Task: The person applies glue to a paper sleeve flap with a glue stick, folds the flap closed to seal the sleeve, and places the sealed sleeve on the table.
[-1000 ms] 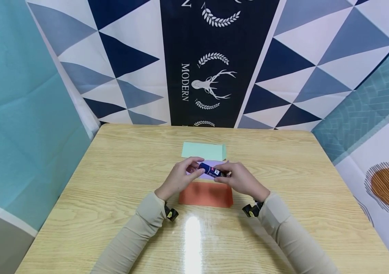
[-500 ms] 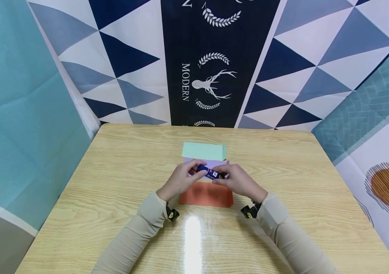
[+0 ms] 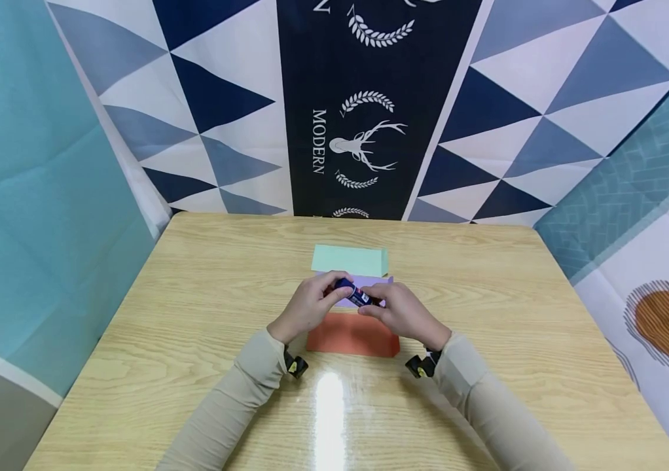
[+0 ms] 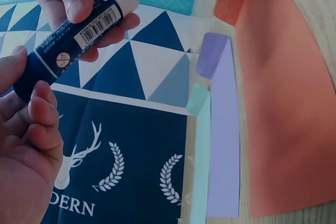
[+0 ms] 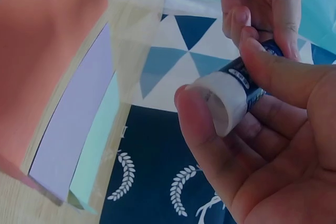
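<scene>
A dark blue glue stick (image 4: 76, 38) with a white base and a barcode label is held in the air between both hands. My left hand (image 3: 305, 307) grips its blue end, thumb on one side and fingers on the other. At the other end my right hand (image 3: 402, 311) holds the body near the white base; one fingertip touches the hollow base (image 5: 220, 103) in the right wrist view. Below the hands lies a purple paper piece (image 4: 223, 140), partly covered in the head view. An orange paper piece (image 3: 352, 335) lies nearer, a mint green one (image 3: 349, 260) farther away.
All the paper pieces have a narrow folded flap at their right end. They lie in a column on the wood-grain table (image 3: 205, 281). Behind the far edge hangs a patterned cloth (image 3: 222, 118); other cloths hang at both sides.
The right hand has shifted slightly left, and the glue stick has moved a little left with it. The left hand stays nearly in place. The papers have not moved.
</scene>
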`<state>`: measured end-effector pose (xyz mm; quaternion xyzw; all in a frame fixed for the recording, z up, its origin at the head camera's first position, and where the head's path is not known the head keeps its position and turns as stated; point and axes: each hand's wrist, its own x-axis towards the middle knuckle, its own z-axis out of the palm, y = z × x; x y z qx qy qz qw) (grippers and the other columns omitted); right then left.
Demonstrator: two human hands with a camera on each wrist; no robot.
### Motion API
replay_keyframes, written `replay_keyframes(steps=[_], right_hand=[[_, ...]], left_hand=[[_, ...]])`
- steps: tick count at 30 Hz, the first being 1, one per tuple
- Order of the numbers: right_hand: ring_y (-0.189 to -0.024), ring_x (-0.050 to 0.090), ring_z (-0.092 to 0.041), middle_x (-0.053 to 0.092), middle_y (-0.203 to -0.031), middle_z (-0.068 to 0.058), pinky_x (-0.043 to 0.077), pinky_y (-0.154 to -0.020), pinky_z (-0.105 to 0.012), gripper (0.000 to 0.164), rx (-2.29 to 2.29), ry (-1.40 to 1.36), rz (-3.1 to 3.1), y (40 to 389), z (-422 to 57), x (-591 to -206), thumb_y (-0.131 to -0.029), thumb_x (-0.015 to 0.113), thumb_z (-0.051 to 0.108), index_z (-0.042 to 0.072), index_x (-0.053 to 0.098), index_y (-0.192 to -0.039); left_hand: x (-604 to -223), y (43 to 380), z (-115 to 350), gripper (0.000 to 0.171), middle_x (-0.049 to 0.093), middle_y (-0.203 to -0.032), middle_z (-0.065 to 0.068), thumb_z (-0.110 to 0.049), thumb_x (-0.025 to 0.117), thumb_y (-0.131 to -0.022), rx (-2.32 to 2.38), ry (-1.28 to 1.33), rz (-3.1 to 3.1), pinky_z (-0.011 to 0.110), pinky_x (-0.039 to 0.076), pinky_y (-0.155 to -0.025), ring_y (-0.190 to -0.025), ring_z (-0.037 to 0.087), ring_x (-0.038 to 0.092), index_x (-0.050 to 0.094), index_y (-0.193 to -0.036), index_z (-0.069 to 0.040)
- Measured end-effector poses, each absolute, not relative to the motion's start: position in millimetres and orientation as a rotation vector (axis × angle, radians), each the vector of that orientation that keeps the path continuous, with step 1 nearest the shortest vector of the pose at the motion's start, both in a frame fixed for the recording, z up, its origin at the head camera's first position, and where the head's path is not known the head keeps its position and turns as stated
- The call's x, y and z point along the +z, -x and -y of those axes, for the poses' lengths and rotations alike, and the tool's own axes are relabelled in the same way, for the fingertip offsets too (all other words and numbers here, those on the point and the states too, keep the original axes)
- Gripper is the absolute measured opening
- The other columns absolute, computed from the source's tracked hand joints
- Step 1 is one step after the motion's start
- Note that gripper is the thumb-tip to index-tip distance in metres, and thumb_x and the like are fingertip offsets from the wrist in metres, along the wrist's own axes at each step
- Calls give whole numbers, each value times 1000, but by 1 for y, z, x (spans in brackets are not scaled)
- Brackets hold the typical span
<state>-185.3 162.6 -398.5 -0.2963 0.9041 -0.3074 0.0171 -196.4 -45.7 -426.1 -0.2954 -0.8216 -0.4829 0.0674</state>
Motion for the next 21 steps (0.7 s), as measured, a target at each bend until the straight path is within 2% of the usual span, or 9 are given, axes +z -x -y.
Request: replay_keyframes(steps=[8,11,15,21], right_hand=[[-74,57,-11,75,-100,-9,47,-66,-25,31,-955,902,-2881,188,-154,-399,-86,73,15,4,71,-115],[-78,61,-16,74,-105,-10,51,-73,-34,31,-914,909,-2935,188,-151,-399,-87,73,16,4,71,-116],[-92,68,-25,72,-113,-14,53,-85,-47,32,-868,906,-2991,188,-149,-399,-89,71,16,2,69,-118],[-91,70,-27,72,-110,-16,56,-79,-43,35,-842,912,-3064,186,-146,-401,-89,70,14,-1,67,-120]], left_hand=[[-425,199,51,19,52,-69,-3,-24,60,-97,-1436,833,2454,21,37,-58,-62,8,44,67,-110,-13],[-424,201,52,19,52,-69,-3,-24,60,-97,-1441,825,2452,20,36,-57,-61,8,44,68,-109,-11],[-422,205,51,20,50,-66,-3,-25,60,-97,-1430,810,2453,19,34,-54,-58,7,42,68,-108,-10],[-419,207,49,16,59,-67,-1,-23,64,-95,-1465,795,2407,20,39,-53,-57,5,46,69,-104,-11]])
